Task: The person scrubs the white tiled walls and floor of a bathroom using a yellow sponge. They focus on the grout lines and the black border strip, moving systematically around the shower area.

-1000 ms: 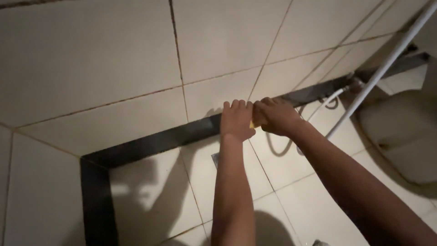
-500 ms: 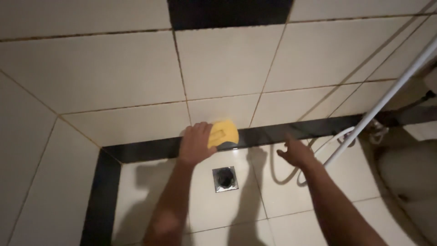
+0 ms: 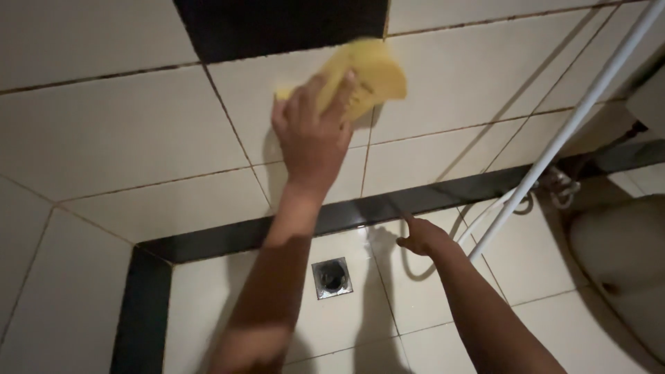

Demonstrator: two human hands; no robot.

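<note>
My left hand (image 3: 313, 131) presses a yellow sponge (image 3: 367, 75) flat against the cream wall tiles (image 3: 125, 131), just under a black tile (image 3: 277, 24). The sponge's upper right corner sticks out past my fingers. My right hand (image 3: 420, 237) hangs lower down near the black skirting strip (image 3: 388, 206), holding nothing, with one finger stretched toward the strip and the others curled.
A square metal floor drain (image 3: 332, 277) sits in the cream floor tiles below my arms. A white pipe (image 3: 568, 125) runs diagonally at the right, with a hose and fittings (image 3: 554, 190) at its foot. A pale toilet (image 3: 616, 256) stands at the far right.
My left hand has carried the sponge up from the black strip at the floor onto the wall tiles. My right hand has let go of the sponge and dropped away.
</note>
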